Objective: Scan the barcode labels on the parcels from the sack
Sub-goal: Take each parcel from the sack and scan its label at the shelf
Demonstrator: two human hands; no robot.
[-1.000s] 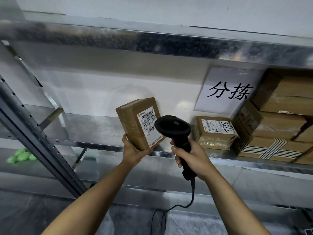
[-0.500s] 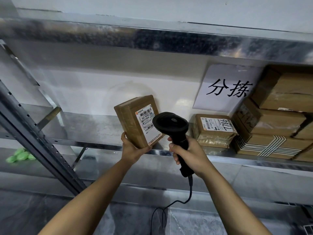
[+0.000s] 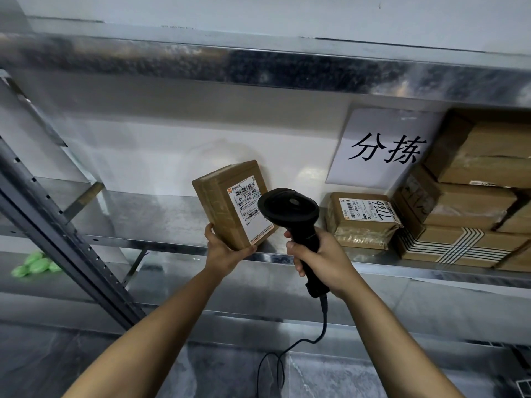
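Observation:
My left hand grips the lower corner of a small brown cardboard parcel, held upright and tilted in front of the metal shelf. Its white barcode label faces right, toward the scanner. My right hand holds the handle of a black corded barcode scanner, whose head sits just right of the label and covers its right edge. The scanner's cable hangs down between my forearms.
A metal shelf runs across the view with another shelf above. On its right lie a labelled parcel marked 7786 and stacked brown boxes. A paper sign leans on the wall. A grey upright slants at left beside something green.
The parcel and scanner have stayed close together, drifting slightly up and left in view. Both grips are unchanged.

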